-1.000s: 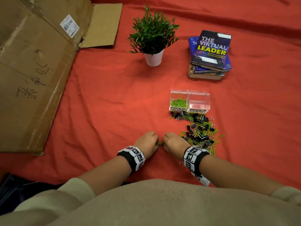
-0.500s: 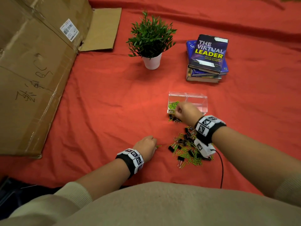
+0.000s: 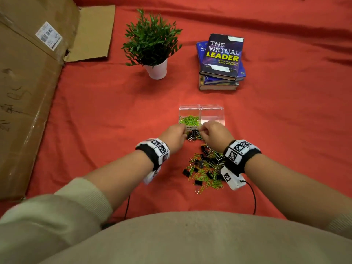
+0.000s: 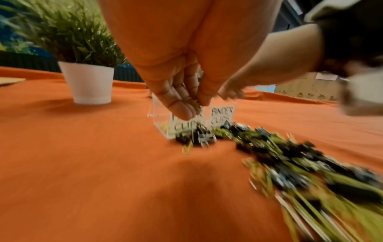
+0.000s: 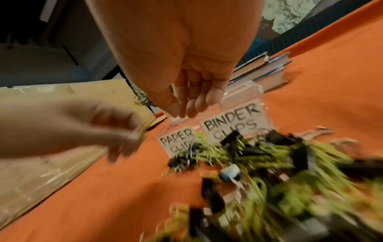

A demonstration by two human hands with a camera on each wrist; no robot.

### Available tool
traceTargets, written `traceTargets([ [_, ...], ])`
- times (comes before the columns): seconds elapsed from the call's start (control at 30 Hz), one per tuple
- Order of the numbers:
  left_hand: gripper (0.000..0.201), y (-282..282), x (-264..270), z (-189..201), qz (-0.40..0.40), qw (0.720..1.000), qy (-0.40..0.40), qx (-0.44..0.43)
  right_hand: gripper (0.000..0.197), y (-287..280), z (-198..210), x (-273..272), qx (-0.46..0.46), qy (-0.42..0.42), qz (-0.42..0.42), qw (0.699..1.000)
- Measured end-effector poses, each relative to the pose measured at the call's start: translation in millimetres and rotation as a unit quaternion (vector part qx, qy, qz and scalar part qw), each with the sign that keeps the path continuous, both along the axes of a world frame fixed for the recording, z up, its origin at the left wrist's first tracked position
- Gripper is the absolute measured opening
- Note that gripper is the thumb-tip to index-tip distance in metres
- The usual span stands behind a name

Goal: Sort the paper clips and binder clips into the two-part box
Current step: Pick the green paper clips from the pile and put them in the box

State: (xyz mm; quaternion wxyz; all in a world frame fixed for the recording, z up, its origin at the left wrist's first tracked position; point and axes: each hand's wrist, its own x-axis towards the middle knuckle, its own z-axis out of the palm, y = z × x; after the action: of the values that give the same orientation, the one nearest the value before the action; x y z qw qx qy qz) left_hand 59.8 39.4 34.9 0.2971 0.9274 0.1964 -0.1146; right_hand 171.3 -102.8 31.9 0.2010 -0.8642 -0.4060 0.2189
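The clear two-part box (image 3: 201, 107) stands on the red cloth. Its left part, labelled PAPER CLIPS (image 5: 178, 142), holds green paper clips (image 3: 189, 120). The right part, labelled BINDER CLIPS (image 5: 232, 124), looks empty. My left hand (image 3: 185, 131) is at the box's front left and pinches green paper clips (image 4: 197, 104) between thumb and fingers. My right hand (image 3: 202, 130) hovers at the front edge, fingers (image 5: 192, 104) hanging down with nothing visible in them. A mixed pile of green paper clips and black binder clips (image 3: 205, 168) lies between my wrists and reaches the box front.
A potted plant (image 3: 152, 44) and a stack of books (image 3: 222, 61) stand beyond the box. A large flattened cardboard box (image 3: 28, 92) covers the left side. Thin black cables (image 3: 254, 197) trail from my wrists.
Both hands left the near end of the pile. The right hand reached the box first and stays at its front. The left hand has carried paper clips up to the box.
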Motion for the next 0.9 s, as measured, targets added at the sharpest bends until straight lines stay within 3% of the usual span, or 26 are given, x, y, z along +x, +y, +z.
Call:
traceTargets([
  [0.13, 0.014, 10, 51, 8, 0.011, 0.999, -0.005, 0.04, 0.02, -41, -12, -27, -0.126, 0.029, 0.117, 0.985],
  [0.27, 0.03, 5, 57, 2, 0.015, 0.997, -0.004, 0.077, 0.038, -57, -25, -40, -0.159, 0.007, 0.149, 0.976],
  [0.4, 0.026, -20, 20, -1, -0.014, 0.998, -0.032, 0.06, 0.031, -54, -32, -35, -0.122, -0.007, 0.099, 0.988],
  [0.5, 0.017, -43, -19, -13, -0.088, 0.992, 0.073, 0.057, 0.028, -54, -34, -30, -0.086, -0.01, 0.046, 0.995],
  [0.57, 0.024, -53, -41, -25, -0.118, 0.984, 0.123, 0.059, 0.026, -54, -34, -32, -0.072, -0.012, 0.049, 0.996],
  [0.67, 0.037, -59, -58, -38, -0.112, 0.982, 0.142, 0.049, 0.033, -52, -33, -43, -0.096, -0.008, 0.116, 0.988],
  [0.73, 0.036, -59, -62, -40, -0.102, 0.986, 0.127, 0.042, 0.037, -50, -36, -49, -0.119, -0.027, 0.152, 0.981],
  [0.9, 0.026, -44, -66, -32, -0.058, 0.993, 0.083, 0.06, 0.034, -52, -35, -44, -0.109, -0.038, 0.083, 0.99],
])
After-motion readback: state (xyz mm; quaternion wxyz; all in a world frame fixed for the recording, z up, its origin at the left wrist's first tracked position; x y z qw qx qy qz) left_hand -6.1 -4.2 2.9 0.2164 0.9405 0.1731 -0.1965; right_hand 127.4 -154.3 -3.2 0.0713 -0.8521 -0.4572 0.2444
